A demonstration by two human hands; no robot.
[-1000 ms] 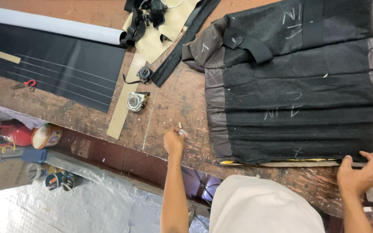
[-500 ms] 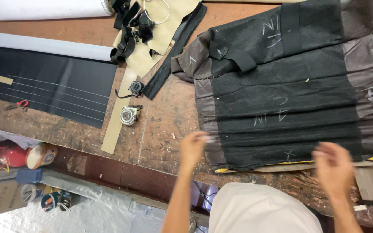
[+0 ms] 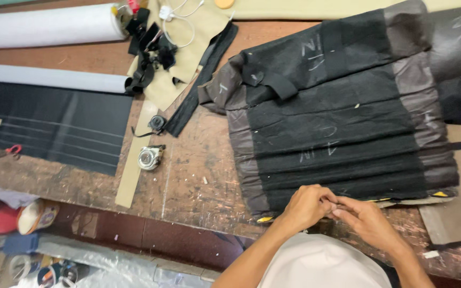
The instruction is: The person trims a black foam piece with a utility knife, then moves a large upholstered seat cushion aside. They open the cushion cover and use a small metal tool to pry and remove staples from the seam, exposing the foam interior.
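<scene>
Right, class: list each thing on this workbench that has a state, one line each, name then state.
Left hand: fingertips pinched together against the right hand, at the near edge of the stack.
Right hand: fingertips meeting the left hand.
Stack of black fabric pieces: layered flat, chalk-marked.
White roll: rolled up.
Dark sheet: partly unrolled, lying flat.
Tape measure: retracted.
Red-handled scissors: too small to tell.

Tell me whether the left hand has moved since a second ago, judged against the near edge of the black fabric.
Yes. The left hand went from the bare wood left of the black fabric stack rightward to its near edge, now meeting the right hand.
</scene>
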